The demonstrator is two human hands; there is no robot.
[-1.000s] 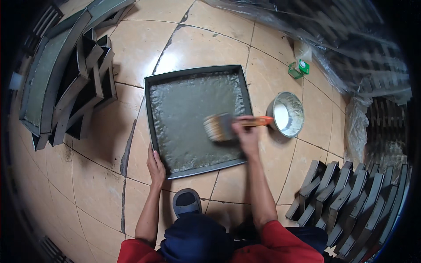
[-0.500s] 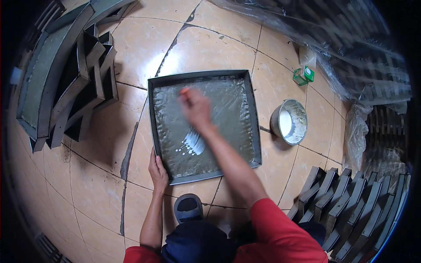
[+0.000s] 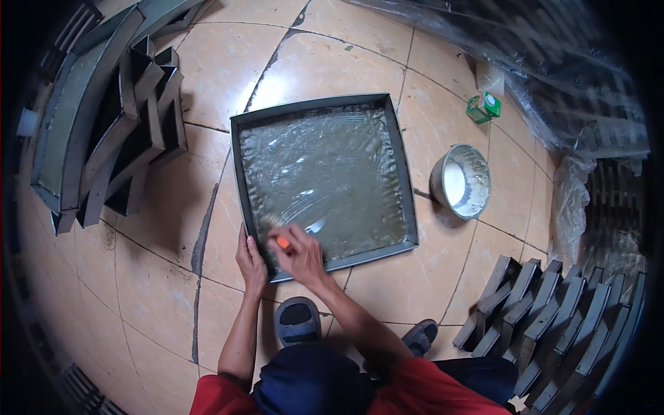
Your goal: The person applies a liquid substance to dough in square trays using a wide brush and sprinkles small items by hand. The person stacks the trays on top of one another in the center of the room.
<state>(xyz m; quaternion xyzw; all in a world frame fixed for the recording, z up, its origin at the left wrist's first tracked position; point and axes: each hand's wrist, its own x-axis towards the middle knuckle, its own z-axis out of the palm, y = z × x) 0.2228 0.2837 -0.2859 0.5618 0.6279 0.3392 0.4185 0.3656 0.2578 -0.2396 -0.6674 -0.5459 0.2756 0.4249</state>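
Note:
A large square metal baking pan (image 3: 408, 180) lies on the tiled floor, its inner base coated with a wet, shiny film. My left hand (image 3: 252, 264) holds the near left corner of the pan, fingers along the outside of its wall. Inside that same corner, my right hand (image 3: 299, 254) is closed round a brush (image 3: 283, 243) with an orange handle. Its pale bristles point toward the left wall and are partly blurred. A small white smear (image 3: 315, 226) of liquid sits on the base just beyond my right hand.
Right of the pan stands a metal bowl (image 3: 477, 181) with white liquid, and farther off a green carton (image 3: 483, 107). Stacked metal pans (image 3: 104, 131) rise at the left; more pans (image 3: 553, 311) stand in a row at the near right. Plastic sheeting (image 3: 532, 69) covers the far right.
My right hand has swept the brush from the pan's far left area to its near left corner. The white patch has shrunk to a small smear. My left hand still holds the pan.

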